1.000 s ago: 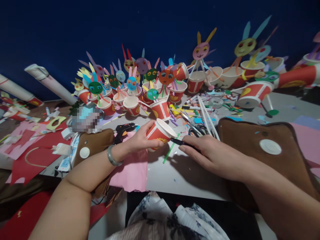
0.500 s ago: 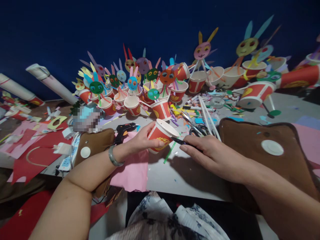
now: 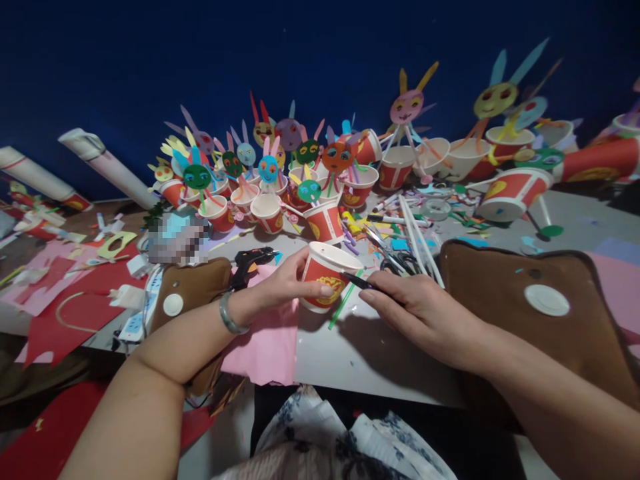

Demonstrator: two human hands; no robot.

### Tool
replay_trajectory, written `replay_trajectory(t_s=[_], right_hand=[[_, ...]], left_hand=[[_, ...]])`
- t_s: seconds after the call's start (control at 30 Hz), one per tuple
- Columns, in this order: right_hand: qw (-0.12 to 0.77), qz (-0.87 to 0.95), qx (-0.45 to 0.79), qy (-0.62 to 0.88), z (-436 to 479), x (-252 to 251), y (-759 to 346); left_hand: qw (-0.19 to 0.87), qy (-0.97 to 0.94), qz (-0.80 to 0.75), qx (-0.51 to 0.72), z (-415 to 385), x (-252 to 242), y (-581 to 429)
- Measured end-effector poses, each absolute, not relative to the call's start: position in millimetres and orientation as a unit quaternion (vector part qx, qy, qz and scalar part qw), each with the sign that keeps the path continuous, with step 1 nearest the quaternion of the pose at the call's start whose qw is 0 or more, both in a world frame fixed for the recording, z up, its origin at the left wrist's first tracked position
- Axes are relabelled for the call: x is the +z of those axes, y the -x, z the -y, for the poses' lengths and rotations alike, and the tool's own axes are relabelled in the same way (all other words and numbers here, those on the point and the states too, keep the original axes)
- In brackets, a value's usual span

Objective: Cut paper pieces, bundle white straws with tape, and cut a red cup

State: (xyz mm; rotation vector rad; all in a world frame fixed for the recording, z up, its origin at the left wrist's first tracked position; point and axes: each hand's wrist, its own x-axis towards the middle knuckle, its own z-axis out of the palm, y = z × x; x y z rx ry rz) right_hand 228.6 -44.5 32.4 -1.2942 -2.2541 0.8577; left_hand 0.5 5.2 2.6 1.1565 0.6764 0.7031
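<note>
My left hand (image 3: 295, 283) is wrapped around a red and white paper cup (image 3: 319, 272) with a yellow emblem, thumb across its front. The cup is close above the table, nearly upright, its rim leaning slightly. In my right hand (image 3: 417, 310) is a slim black pointed tool (image 3: 356, 280); its kind is hard to make out. Its tip meets the cup's right side just under the rim. A green straw (image 3: 340, 308) lies on the table beside the cup, and pink paper (image 3: 265, 343) lies beneath my left wrist.
Paper cups with rabbit-faced figures (image 3: 267, 213) crowd the back. A black glue gun (image 3: 247, 263) lies left of the cup. Scissors (image 3: 400, 257), white straws (image 3: 423, 243) and paper scraps spread behind my right hand. Brown pouches (image 3: 515, 340) (image 3: 193, 280) flank the work area.
The cup has come slightly more upright and a little lower, its red front turned more toward me. The black tool is still against its side. The view has shifted slightly.
</note>
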Motion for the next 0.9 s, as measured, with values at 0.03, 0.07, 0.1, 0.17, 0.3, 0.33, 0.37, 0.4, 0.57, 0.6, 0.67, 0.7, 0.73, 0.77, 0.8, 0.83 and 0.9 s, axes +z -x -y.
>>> replay_trajectory(t_s=[0.03,0.07,0.1,0.17,0.3,0.33,0.37,0.4,0.57,0.6,0.67,0.7,0.73,0.77,0.8,0.83,0.9], right_hand=[[0.202,0.807,0.304,0.464,45,32,-228],[0.202,0.808,0.301,0.464,45,32,-228],[0.204,0.809,0.298,0.464,45,31,-228],[0.209,0.81,0.291,0.464,46,31,-227],[0.211,0.808,0.284,0.47,46,31,-225],[0.21,0.808,0.283,0.472,47,32,-224],[0.21,0.807,0.283,0.474,47,32,-223],[0.211,0.806,0.282,0.475,47,32,-222],[0.215,0.804,0.278,0.48,48,29,-218],[0.213,0.802,0.278,0.483,48,27,-218],[0.207,0.799,0.277,0.492,49,26,-217],[0.204,0.798,0.274,0.496,49,25,-218],[0.201,0.798,0.27,0.5,49,24,-218],[0.199,0.798,0.265,0.504,50,24,-218],[0.196,0.798,0.26,0.507,50,24,-219],[0.194,0.798,0.255,0.51,51,24,-219],[0.189,0.799,0.244,0.515,52,24,-220]], left_hand=[[0.727,-0.525,-0.307,0.318,-5,3,0],[0.727,-0.526,-0.307,0.317,-5,3,0],[0.725,-0.527,-0.309,0.316,-5,3,-1],[0.721,-0.53,-0.314,0.316,-5,4,-1],[0.714,-0.534,-0.317,0.324,-6,3,-2],[0.713,-0.533,-0.317,0.327,-6,3,-2],[0.712,-0.532,-0.317,0.33,-7,2,-2],[0.712,-0.531,-0.317,0.332,-7,2,-2],[0.712,-0.526,-0.313,0.344,-5,-5,-5],[0.71,-0.524,-0.313,0.351,-4,-7,-6],[0.706,-0.518,-0.315,0.365,-2,-9,-8],[0.705,-0.515,-0.316,0.37,0,-9,-9],[0.704,-0.512,-0.318,0.376,0,-9,-9],[0.701,-0.512,-0.319,0.38,1,-8,-10],[0.697,-0.515,-0.322,0.382,1,-8,-10],[0.689,-0.521,-0.326,0.383,1,-7,-9],[0.665,-0.547,-0.338,0.38,-1,-6,-8]])
